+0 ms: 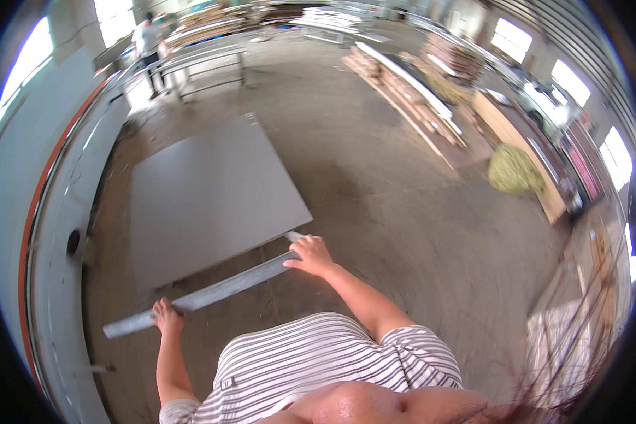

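A long, narrow grey strip [230, 284] slants across in front of me, its left end lower in the picture. Near that left end, my left hand [167, 316] is closed on it. My right hand [311, 256] grips the other end, with the thumb on the near side and the fingers bent over it. A short pale end [294, 236] sticks out beside the right fingers; I cannot tell whether it belongs to the strip. Just beyond the strip lies a large flat grey panel [215, 198], low over the floor. What supports the panel is hidden.
A long pale machine or wall with an orange-red edge [49, 166] runs along my left. Stacked boards [410, 99] and a yellow-green sack [516, 169] are at the right. Far left, another person [148, 46] stands by a metal-frame table [205, 63].
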A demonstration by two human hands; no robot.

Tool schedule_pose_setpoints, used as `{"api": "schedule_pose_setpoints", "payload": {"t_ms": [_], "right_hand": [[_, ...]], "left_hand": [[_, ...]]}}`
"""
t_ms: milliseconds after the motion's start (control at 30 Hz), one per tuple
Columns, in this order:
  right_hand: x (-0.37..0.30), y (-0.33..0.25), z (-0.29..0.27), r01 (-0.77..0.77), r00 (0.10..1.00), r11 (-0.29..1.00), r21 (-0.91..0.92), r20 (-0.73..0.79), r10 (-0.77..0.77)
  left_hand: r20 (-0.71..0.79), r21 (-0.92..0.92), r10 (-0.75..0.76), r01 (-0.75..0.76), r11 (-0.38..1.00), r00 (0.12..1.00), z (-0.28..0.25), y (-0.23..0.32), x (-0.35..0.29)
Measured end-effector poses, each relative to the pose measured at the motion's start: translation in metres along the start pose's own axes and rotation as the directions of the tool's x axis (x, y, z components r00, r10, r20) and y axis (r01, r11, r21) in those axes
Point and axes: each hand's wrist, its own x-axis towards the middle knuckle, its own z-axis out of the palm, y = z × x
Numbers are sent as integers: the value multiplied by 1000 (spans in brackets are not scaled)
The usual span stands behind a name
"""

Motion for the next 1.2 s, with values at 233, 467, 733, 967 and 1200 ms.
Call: {"api": "schedule_pose_setpoints", "payload": {"t_ms": [233, 467, 733, 967, 1200], "right_hand": [[1, -10, 11, 4, 1000, 1000, -9, -19, -4], [-1, -12, 16, 36, 998, 997, -63, -40, -39], [-2, -11, 20, 56, 994, 995, -79, -90, -63], [6, -23, 23, 90, 993, 994, -56, -70, -93], [1, -28, 45, 16, 999, 986, -167, -46, -24]], "left_hand": [[16, 18, -9, 8, 1000, 1000, 2, -5, 10], [39, 46, -20, 18, 999, 999, 1, -7, 8], [78, 33, -19, 17, 999, 997, 3, -6, 14], [69, 36, -48, 46, 998, 996, 8, -14, 8], [-119, 65, 110, -103, 993, 987, 37, 5, -19]]}}
